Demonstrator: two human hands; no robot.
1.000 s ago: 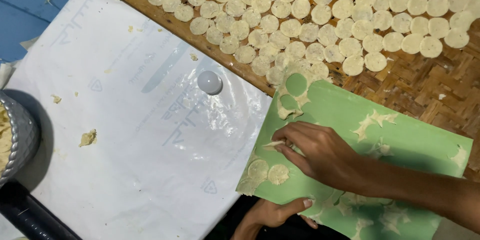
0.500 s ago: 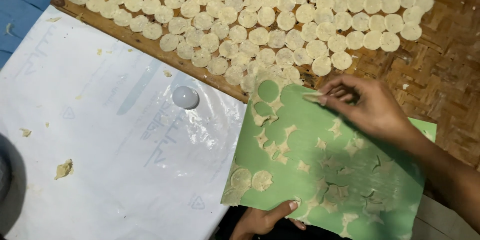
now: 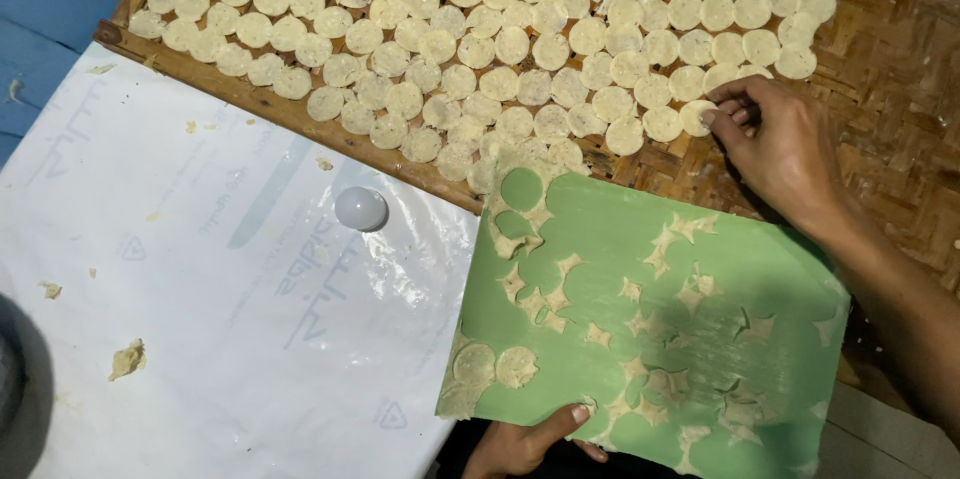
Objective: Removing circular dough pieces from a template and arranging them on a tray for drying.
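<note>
Head view, single moment. I see the right hand point(image 3: 775, 144) reaching to the far right over the woven bamboo tray point(image 3: 900, 79). Its fingertips pinch one pale dough disc point(image 3: 695, 117) at the near edge of the laid-out discs point(image 3: 500, 29); the disc touches the tray beside its neighbours. The hand is narrow, closed on that disc.

The left hand point(image 3: 525, 444) sits at the near edge of the frame, mostly hidden. Its thumb presses on top of the green sheet point(image 3: 660, 319) and the fingers go underneath, so it grips the sheet's near edge. The sheet lies tilted, its far-left corner overlapping the tray's wooden frame point(image 3: 290, 111). It carries star-shaped dough scraps point(image 3: 680, 239) across most of its surface. Two uncut-out round discs point(image 3: 495, 366) remain at its near-left corner.

The laid-out discs cover the tray in close rows, many overlapping at the rims.

Left of the sheet, a white plastic sheet point(image 3: 200, 269) covers the table. A small round white cap point(image 3: 361, 208) rests on it just near the frame. A dough crumb point(image 3: 127, 359) lies well to the left. A dark rounded object at the near-left edge is too cut off to identify.
</note>
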